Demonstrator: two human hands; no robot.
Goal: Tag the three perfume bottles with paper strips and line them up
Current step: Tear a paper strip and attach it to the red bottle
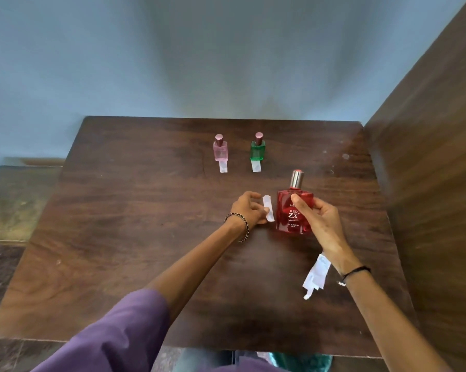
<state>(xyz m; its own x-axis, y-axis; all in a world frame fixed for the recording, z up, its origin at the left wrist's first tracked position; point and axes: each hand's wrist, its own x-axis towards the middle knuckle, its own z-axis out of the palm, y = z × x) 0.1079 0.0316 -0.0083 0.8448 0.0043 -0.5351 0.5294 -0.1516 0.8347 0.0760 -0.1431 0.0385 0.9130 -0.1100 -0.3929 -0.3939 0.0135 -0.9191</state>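
Note:
A small pink bottle [220, 151] and a small green bottle [257, 150] stand side by side at the back of the wooden table [135, 237]. A white paper strip sticks out from under each, the pink one's strip [223, 166] and the green one's strip [256, 165]. My right hand [319, 221] grips a larger red bottle [289, 213] with a metallic cap, held upright just above the table. My left hand [249, 209] pinches a loose paper strip [268, 212] right beside the red bottle's left side.
A small pile of spare white paper strips [316, 275] lies on the table under my right forearm. A wooden panel [428, 170] rises along the table's right edge, and a blue-grey wall [226, 63] stands behind it. A lower ledge [14, 200] sits at the left.

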